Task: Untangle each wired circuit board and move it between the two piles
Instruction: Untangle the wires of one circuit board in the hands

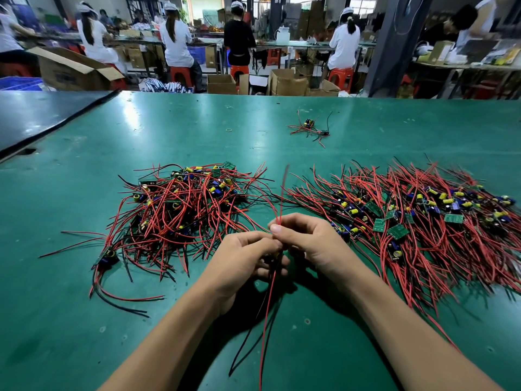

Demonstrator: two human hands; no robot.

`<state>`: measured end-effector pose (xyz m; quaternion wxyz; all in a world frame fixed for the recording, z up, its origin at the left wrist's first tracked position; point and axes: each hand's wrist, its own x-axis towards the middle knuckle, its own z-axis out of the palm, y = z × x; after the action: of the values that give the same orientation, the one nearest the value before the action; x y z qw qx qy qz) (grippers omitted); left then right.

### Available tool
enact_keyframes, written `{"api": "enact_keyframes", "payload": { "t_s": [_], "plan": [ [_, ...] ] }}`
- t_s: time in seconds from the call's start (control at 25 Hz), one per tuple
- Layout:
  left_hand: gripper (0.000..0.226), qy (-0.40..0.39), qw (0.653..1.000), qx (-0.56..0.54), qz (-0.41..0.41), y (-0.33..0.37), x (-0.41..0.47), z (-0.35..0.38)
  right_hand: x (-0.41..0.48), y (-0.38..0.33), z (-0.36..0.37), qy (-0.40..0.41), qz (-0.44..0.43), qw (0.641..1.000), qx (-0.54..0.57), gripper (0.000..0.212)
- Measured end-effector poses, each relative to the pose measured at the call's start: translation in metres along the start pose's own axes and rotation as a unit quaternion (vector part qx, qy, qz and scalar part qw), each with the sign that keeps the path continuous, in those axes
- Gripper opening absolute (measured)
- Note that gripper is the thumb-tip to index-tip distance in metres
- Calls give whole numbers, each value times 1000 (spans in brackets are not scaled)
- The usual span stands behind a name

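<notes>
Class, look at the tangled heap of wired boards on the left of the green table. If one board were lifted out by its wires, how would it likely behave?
Probably floppy: wires in the left pile curve loosely. It would likely snag, since they cross thickly. Each board looks light; both hands, left and right, pinch one by thin wires.

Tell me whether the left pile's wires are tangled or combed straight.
Tangled. In the left pile red and black wires loop and cross every way, boards buried among them, while the right pile has its wires fanned roughly parallel.

Electronics factory: workers (176,40) at benches (282,45)
</notes>
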<state>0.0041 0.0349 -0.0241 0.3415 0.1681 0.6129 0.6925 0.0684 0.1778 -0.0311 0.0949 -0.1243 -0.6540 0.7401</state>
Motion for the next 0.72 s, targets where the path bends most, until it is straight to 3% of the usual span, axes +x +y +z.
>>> {"api": "enact_keyframes", "payload": {
  "t_s": [0.24,0.52,0.72],
  "plan": [
    [9,9,1000,22,1,-1,0,1,-4,1,6,-53,36,996,62,35],
    [10,2,1000,-4,-20,5,-2,0,10,1,-10,61,-56,992,-99,38],
    [13,-7,1000,-4,-21,6,-4,2,17,1,-16,143,-39,989,-26,37]
  ]
}}
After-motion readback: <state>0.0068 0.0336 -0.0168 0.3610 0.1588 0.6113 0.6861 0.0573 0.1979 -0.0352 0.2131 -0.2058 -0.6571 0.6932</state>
